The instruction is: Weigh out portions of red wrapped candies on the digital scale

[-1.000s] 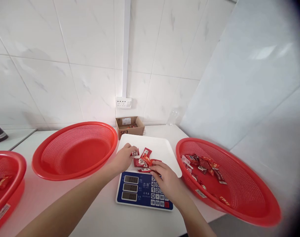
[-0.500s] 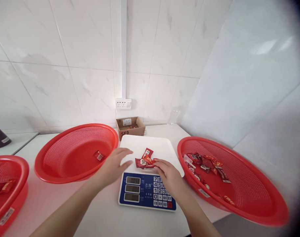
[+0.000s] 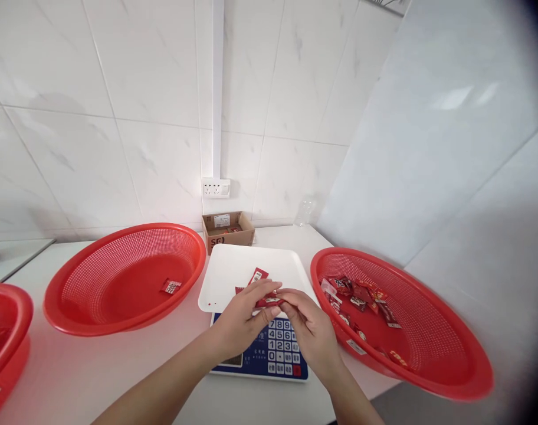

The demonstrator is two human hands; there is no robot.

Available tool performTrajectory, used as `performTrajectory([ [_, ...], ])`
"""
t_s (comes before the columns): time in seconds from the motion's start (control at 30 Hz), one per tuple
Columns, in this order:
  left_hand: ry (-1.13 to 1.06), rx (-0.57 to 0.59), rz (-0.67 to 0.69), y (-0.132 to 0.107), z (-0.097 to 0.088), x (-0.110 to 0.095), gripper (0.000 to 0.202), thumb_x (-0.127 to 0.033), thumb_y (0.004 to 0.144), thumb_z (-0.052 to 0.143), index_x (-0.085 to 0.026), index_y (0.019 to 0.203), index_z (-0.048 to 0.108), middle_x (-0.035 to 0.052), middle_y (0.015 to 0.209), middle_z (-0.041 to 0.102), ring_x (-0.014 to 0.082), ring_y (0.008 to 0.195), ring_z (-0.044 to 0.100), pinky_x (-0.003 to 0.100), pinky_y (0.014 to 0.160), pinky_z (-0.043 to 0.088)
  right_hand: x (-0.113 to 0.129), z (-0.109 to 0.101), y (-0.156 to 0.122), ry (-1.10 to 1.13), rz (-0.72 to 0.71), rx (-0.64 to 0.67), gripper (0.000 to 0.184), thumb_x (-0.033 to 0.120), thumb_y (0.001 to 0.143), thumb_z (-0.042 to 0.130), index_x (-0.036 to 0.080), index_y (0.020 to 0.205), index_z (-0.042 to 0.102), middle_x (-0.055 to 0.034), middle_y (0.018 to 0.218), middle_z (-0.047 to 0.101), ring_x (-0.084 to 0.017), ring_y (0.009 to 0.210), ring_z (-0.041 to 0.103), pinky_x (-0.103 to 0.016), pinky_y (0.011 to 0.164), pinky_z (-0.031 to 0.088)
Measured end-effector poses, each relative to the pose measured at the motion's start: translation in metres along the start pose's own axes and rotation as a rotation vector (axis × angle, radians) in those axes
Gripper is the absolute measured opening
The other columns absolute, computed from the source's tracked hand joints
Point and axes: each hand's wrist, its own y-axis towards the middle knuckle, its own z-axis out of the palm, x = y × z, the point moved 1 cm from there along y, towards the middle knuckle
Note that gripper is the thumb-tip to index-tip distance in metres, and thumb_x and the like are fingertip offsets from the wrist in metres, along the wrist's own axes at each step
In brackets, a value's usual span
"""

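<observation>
Over the scale's white pan (image 3: 233,260), my left hand (image 3: 241,320) has its fingers and thumb closed round the left part of a small red snack packet (image 3: 269,300). My right hand (image 3: 312,332) pinches the same packet at its right end. Another red snack packet (image 3: 258,274) lies on the pan just behind my fingers, partly hidden by them. My left hand and wrist cover most of the displays on the scale's blue panel (image 3: 260,367), while its number keys show between my hands.
To the right, a red basket (image 3: 441,307) holds several red packets. A red basket (image 3: 114,254) on the left has one packet (image 3: 170,286), and part of another basket (image 3: 21,310) shows at the far left. Behind the scale stands a cardboard box (image 3: 233,238), near a clear container (image 3: 303,212).
My left hand has moved right from beside the pan and closed on the packet with my right hand. The view has shifted slightly, and my left hand now covers more of the displays.
</observation>
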Motion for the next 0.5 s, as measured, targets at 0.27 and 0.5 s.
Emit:
performTrajectory([
  [0.27,-0.443,-0.074,-0.283,-0.024,-0.012,-0.007,0.034,-0.044,0.083,0.054,-0.019,0.106,0.06,0.0052,0.095,0.066,0.0173,0.078,0.063,0.032,0.068,0.054,0.017,0.011,-0.009,0.237,0.158,0.049,0.02,0.037,0.084,0.058,0.024,0.097,0.066,-0.0047,0.096,0.071,-0.018,0.088,0.067,-0.028,0.074,0.056],
  [0.5,0.397,-0.707,-0.276,-0.043,-0.094,0.023,0.029,-0.043,0.081,0.052,-0.023,0.097,0.067,0.0059,0.1,0.062,0.0197,0.084,0.062,0.031,0.069,0.052,-0.016,0.012,0.013,-0.117,0.19,0.074,0.034,0.041,0.087,0.049,0.02,0.112,0.061,-0.0108,0.118,0.063,-0.024,0.109,0.058,-0.043,0.094,0.047],
])
